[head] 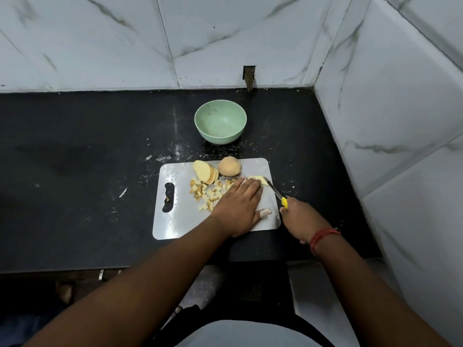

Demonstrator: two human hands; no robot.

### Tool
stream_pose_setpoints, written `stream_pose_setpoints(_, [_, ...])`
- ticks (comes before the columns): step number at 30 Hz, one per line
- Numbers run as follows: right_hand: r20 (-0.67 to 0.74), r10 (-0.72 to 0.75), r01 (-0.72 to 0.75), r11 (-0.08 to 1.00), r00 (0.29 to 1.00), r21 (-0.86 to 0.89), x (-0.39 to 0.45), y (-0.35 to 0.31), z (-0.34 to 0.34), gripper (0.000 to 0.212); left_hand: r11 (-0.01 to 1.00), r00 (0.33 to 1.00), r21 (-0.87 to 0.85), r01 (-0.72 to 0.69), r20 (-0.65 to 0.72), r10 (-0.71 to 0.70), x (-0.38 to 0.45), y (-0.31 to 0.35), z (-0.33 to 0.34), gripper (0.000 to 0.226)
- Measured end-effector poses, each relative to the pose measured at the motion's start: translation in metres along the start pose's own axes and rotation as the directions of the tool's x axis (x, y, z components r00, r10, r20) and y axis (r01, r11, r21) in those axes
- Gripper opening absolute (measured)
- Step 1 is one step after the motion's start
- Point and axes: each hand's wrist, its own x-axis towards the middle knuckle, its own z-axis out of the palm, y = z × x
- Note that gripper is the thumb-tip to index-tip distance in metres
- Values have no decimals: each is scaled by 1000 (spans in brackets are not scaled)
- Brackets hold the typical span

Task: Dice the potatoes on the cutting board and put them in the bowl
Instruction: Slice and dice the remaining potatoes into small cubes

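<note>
Both hands work over the pale grey plastic cutting board (175, 221) on the black stone bench (75, 171). My right hand (299, 216) grips the yellow-handled knife (278, 194), blade laid across a pale yellow potato slab (258, 180). My left hand (240, 201) lies flat, fingers straight, pressing that slab down. Small potato cubes (208, 194) lie scattered mid-board; a fanned stack of slices (205, 172) and an uncut potato half (229, 166) sit at the far edge. The pale green bowl (220, 123) stands beyond the board, nothing in it yet. I judge the flesh firm, wet, slippery: pin it flat-side down, fingertips clear of the blade. Cubes are light; scoop them in handfuls.
</note>
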Motion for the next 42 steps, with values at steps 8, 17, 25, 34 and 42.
stream_pose_setpoints(8, [17, 22, -22, 1000, 1000, 14, 10, -10, -5, 24, 999, 999, -49, 3, -49, -6, 11, -5, -1, 82])
stream_pose_setpoints(17, [-48, 26, -20, 993, 999, 119, -1, -5, 1, 24, 997, 996, -57, 54, -71, -58, 7, -7, 0, 77])
stream_pose_setpoints(25, [-49, -12, 16, 998, 999, 66, -13, 4, 17, 18, 991, 974, -69, 118, -184, -129, -16, -1, 13, 68])
stream_pose_setpoints(34, [20, 67, -65, 996, 998, -55, 4, 0, 26, 21, 982, 965, -91, 167, -187, -182, -19, -2, 17, 63])
stream_pose_setpoints(42, [-66, -4, 2, 1000, 998, -31, -10, 8, 28, 8, 981, 967, -99, 164, -178, -180, -18, -3, 18, 66])
